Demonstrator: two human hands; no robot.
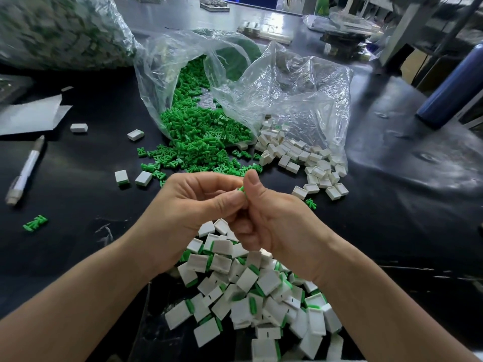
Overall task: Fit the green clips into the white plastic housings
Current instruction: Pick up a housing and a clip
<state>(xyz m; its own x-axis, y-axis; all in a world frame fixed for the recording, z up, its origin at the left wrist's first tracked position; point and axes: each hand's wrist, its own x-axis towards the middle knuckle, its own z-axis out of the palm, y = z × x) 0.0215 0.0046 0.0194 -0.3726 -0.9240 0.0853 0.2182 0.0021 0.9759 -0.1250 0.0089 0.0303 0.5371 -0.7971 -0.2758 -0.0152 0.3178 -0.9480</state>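
Fingers of the left hand (198, 205) and right hand (271, 220) pinch one green clip (241, 190); best squared to the mouth of a white housing (312, 188) before pressing home.

I note: left hand (188, 205), right hand (269, 218) meet at centre above table (78, 184), single clip (241, 190) between them. Fitted housings (256, 288) heaped beneath wrists. Loose clips (198, 134) spill from bag (287, 87) behind hands; empty housings (300, 158) right of them. Pen (24, 173) far left, bottle (454, 84) far right.

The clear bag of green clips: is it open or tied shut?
Open: the bag gapes, green clips spilling onto the table.
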